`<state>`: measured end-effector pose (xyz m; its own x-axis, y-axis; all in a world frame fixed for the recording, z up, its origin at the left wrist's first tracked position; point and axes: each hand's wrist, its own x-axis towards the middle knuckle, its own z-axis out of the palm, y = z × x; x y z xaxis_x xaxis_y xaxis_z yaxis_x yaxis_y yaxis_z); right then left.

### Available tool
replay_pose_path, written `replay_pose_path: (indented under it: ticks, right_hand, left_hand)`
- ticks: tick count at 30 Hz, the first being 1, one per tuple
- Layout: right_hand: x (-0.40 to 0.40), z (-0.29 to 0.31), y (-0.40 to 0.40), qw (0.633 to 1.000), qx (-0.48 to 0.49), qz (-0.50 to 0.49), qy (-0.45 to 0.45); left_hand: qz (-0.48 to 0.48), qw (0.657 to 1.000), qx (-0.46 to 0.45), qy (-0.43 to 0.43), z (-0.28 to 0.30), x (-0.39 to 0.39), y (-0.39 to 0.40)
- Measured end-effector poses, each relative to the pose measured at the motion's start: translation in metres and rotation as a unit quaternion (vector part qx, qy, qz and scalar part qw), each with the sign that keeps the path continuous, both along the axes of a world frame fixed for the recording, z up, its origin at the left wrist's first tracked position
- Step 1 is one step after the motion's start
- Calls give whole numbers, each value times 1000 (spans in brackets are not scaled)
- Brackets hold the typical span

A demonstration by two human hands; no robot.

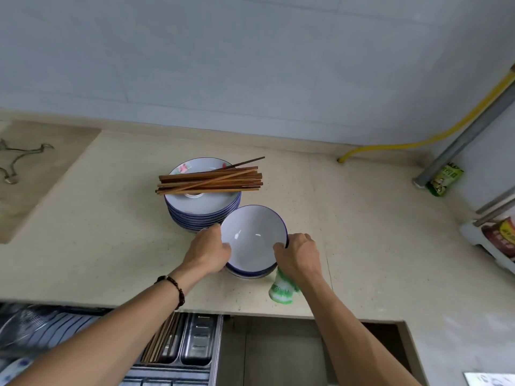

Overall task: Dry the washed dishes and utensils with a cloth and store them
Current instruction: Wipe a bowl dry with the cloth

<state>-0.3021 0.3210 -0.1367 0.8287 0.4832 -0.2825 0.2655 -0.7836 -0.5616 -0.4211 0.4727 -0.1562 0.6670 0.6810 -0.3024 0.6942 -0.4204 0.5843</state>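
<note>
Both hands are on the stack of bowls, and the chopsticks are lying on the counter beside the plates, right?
Not quite. The head view shows the chopsticks lying across the top of the plates, not on the counter. Both the left hand and right hand do grip the stack of bowls.

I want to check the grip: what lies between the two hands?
In the head view, the stack of bowls lies between the left hand and right hand; both grip its rim.

I see my left hand (209, 250) and right hand (299, 253) gripping the top bowl (252, 238) of a stack on the tabletop (111, 218); a cloth (281, 289) hangs under the right, chopsticks (210, 181) lie across plates (203, 213).
</note>
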Motion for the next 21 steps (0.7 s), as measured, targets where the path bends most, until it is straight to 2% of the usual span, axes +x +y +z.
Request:
replay_pose_path:
  ticks: [4, 9, 17, 21]
  right_hand:
    - [17, 3, -3, 1000, -15, 2, -15]
    - [32, 13, -5, 992, -107, 31, -59]
    - [37, 18, -6, 998, -65, 14, -9]
    - [41, 42, -15, 1000, -16, -3, -11]
  left_hand:
    - [-7, 1000, -6, -12, 2, 18, -3]
    - [-8, 999, -31, 7, 11, 38, -5]
    - [-4, 998, -50, -23, 33, 38, -9]
    - [-3, 997, -39, -73, 62, 42, -16]
